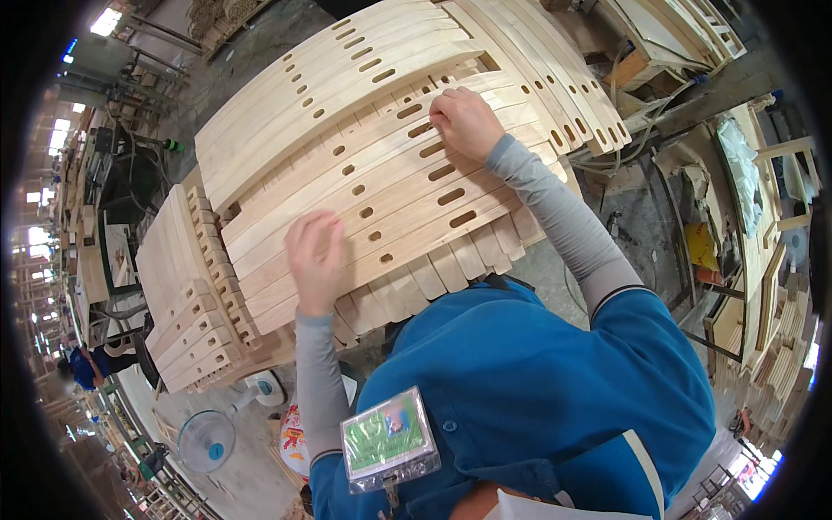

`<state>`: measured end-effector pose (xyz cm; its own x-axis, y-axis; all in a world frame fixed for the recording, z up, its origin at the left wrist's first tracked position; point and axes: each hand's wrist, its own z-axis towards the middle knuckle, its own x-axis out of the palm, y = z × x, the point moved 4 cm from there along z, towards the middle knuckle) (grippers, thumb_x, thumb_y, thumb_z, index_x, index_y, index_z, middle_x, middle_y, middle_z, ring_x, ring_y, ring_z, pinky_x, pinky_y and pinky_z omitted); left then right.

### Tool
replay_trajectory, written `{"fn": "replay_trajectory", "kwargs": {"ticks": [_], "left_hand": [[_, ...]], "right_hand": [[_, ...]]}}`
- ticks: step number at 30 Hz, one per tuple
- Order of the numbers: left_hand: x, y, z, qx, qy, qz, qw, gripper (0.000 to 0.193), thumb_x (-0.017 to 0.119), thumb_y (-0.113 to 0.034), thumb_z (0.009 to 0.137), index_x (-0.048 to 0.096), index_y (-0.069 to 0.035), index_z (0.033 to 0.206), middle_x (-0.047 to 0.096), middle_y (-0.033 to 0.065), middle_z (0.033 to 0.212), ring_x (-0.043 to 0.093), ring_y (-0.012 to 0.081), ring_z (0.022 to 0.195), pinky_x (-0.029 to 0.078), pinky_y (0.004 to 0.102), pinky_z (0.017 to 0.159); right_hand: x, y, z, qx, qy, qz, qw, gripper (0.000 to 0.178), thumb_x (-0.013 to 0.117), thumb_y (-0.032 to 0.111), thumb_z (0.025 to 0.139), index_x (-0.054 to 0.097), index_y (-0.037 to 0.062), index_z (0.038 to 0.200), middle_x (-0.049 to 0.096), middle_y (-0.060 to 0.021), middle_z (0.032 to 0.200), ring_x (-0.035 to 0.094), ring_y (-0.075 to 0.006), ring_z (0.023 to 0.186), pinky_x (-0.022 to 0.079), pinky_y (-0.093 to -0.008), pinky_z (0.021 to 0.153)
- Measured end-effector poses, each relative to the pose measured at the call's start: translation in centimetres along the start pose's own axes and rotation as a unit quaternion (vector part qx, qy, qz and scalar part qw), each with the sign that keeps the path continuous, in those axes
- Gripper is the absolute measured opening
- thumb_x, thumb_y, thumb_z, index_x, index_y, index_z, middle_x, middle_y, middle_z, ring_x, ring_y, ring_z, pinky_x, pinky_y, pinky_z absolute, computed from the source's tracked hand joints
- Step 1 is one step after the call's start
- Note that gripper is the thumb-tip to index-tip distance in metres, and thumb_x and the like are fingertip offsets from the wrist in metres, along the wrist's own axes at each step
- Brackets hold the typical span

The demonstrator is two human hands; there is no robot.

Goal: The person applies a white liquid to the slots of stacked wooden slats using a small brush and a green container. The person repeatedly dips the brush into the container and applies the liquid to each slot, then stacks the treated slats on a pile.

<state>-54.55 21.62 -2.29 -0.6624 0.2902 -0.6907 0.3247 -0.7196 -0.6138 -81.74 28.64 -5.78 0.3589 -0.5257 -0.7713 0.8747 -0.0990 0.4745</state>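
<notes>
Wooden slats (312, 234) with oblong slots lie side by side in a row in front of me, on top of more slats. My right hand (468, 124) rests on the far slats of this row, beside their larger slots. Its fingers are curled down against the wood, and what they grip, if anything, is hidden. Blurred by motion, my left hand (316, 260) hovers over the near slats toward their left part. Its thumb stands apart from the fingers, and nothing shows between them.
Another row of slotted slats (260, 130) lies beyond, with long slats (555, 69) at the far right. A smaller stack of slats (186, 303) stands at the left. A fan (208, 440) is on the floor at lower left. A cluttered wooden bench (745, 173) stands at right.
</notes>
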Motion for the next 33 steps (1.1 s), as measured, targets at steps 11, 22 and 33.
{"fn": "replay_trajectory", "kwargs": {"ticks": [11, 22, 33], "left_hand": [[13.5, -3.7, 9.5, -0.007, 0.056, 0.057, 0.997, 0.013, 0.065, -0.022, 0.073, 0.066, -0.009, 0.076, 0.055, 0.0032, 0.074, 0.048, 0.0214, 0.077, 0.032, 0.0368, 0.071], [14.5, -2.5, 9.5, -0.056, -0.023, -0.136, 0.989, 0.008, 0.061, -0.010, 0.076, 0.060, -0.004, 0.070, 0.054, 0.0060, 0.073, 0.049, 0.0192, 0.066, 0.038, 0.0339, 0.061], [14.1, -3.0, 9.6, 0.055, -0.004, -0.027, 0.998, 0.011, 0.063, -0.011, 0.075, 0.061, -0.002, 0.080, 0.052, 0.0061, 0.076, 0.047, 0.0183, 0.072, 0.040, 0.0303, 0.065]], "right_hand": [[-0.6, -1.7, 0.2, 0.171, -0.134, 0.241, 0.946, 0.015, 0.056, 0.016, 0.078, 0.058, 0.0012, 0.079, 0.057, -0.0158, 0.078, 0.056, -0.0300, 0.075, 0.045, -0.0354, 0.066], [-0.2, -2.0, 0.1, 0.169, -0.115, 0.217, 0.955, 0.014, 0.055, 0.017, 0.078, 0.058, 0.0036, 0.078, 0.058, -0.0127, 0.080, 0.057, -0.0293, 0.077, 0.045, -0.0358, 0.068], [-0.2, -1.7, 0.1, 0.168, -0.102, 0.199, 0.960, 0.014, 0.053, 0.017, 0.078, 0.059, 0.0047, 0.080, 0.058, -0.0122, 0.082, 0.056, -0.0289, 0.080, 0.045, -0.0359, 0.071]]}}
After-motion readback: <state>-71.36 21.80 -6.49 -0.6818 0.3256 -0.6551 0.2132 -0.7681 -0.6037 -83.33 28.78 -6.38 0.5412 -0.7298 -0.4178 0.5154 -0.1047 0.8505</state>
